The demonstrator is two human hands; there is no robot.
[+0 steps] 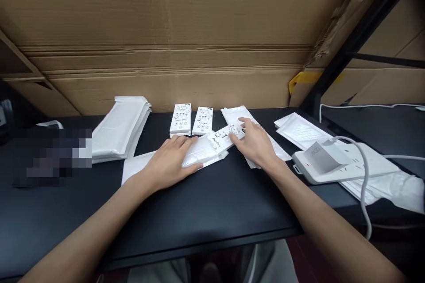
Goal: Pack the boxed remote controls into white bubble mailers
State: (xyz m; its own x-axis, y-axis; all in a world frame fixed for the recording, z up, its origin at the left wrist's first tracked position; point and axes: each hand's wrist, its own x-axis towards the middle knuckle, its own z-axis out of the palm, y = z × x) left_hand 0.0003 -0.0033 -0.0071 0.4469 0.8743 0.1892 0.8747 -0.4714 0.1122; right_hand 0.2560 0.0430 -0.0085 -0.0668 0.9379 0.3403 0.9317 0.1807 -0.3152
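Presses down with the left hand (171,159), palm flat and fingers spread, on a white padded mailer (206,154) lying on the black table (206,212). Grips with the right hand (255,143) a small white box (224,137) at the mailer's right end. Has two like boxes (181,119) just behind, a mailer stack (121,126) left, a power strip (332,163) right.

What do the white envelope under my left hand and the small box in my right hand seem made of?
White padded envelope under the left hand: probably glossy plastic film over bubble padding, going by its dimpled, puffy surface. Small white printed box in the right hand: likely thin matte cardboard, with flat faces, crisp edges and black print.
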